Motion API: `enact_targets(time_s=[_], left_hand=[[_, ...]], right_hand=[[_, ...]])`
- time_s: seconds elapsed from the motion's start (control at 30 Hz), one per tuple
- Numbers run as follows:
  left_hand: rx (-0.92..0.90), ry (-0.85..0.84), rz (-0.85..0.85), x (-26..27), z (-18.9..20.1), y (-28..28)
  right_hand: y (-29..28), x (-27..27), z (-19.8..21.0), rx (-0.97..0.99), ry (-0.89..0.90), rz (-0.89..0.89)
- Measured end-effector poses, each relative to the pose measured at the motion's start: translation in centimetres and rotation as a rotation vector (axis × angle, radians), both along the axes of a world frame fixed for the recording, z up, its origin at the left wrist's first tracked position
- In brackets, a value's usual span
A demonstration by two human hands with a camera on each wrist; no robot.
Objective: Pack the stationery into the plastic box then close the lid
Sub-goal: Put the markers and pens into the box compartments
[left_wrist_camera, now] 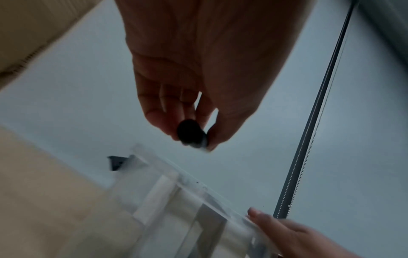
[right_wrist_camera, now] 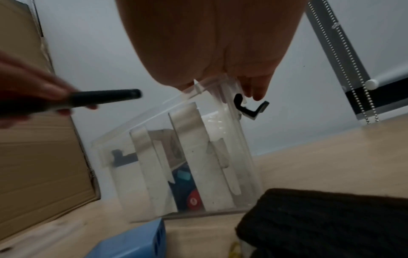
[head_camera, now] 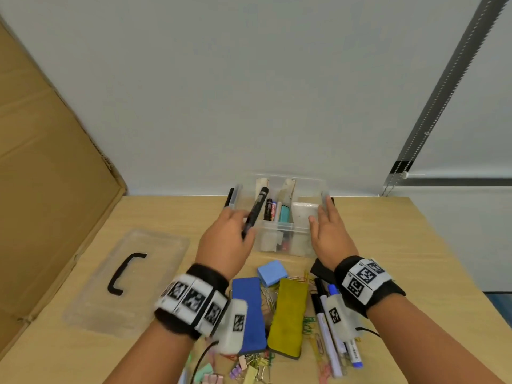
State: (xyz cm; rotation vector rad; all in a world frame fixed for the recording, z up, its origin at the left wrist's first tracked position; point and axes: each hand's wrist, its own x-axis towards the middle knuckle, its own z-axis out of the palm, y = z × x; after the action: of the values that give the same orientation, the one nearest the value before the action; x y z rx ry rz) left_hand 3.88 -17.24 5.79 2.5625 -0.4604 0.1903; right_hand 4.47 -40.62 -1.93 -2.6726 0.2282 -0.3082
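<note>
Head view has the left hand (head_camera: 224, 242) pinching a black marker (head_camera: 256, 210) between thumb and fingertips, just above the near-left edge of the clear plastic box (head_camera: 279, 231). The left wrist view looks straight down the barrel: only the marker's round black end shows past the curled fingers (left_wrist_camera: 154, 111), with the box's dividers below them.

The right hand (head_camera: 331, 234) lies against the box's right wall, fingers straight and relaxed, their tips near the black latch (right_wrist_camera: 251, 106) on that side (a steadying touch rather than a grasp, as far as I can judge).

The marker's long axis runs away from the left fingers, up and toward the far wall, tilted steeply over the left and middle compartments. Which end is the cap I cannot tell through the blur. The middle compartment already holds several pens and a teal item standing on end.

The marker looks light, rigid and smooth, so a pinch near mid-barrel should control it well; held at the very tail it could swing. The box seems thin-walled and light enough to slide on the table, hence the bracing hand.

Nearer than both wrists lie a blue eraser block (head_camera: 271, 273), a blue pad (head_camera: 249, 314), a mustard one (head_camera: 288, 317), more pens (head_camera: 329, 336) and paper clips. The lid (head_camera: 124, 278) rests flat, left of the left hand.
</note>
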Motion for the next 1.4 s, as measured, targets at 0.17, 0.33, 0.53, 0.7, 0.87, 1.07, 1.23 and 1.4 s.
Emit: enact_targets(time_s=[0.17,0.33,0.53,0.7,0.87,1.07,1.23,1.4], left_hand=[[0.244,0.038,0.077,3.7,0.2,-7.4],[0.39,0.075,0.151,7.0,-1.5,-10.9],[0.337,0.037,0.095,6.7,-1.3,-9.8],[0.082,-0.149,-0.036,0.6,-0.8,-6.1],[0.182,0.001,-0.268,-5.3,-4.0,-4.1],[0.4,0.097,-0.458,-8.6,-7.3,-5.2],[0.562,0.063,-0.634,-9.8,-8.8,-8.4],[0.681,0.072,-0.685,-9.8,-8.7,-10.0]], right_hand=[[0.2,-0.2,0.3,0.003,0.015,0.016],[0.1,-0.4,0.6,-0.002,0.037,0.023],[0.1,-0.7,0.8,-0.016,0.052,0.041],[0.1,-0.5,0.5,-0.029,0.026,0.037],[-0.4,-1.3,1.3,0.1,0.078,0.102],[-2.8,-6.8,1.9,0.358,-0.05,-0.008],[-3.3,-10.0,-0.2,0.095,0.22,0.028],[-2.0,-10.9,-1.6,-0.125,0.516,0.108]])
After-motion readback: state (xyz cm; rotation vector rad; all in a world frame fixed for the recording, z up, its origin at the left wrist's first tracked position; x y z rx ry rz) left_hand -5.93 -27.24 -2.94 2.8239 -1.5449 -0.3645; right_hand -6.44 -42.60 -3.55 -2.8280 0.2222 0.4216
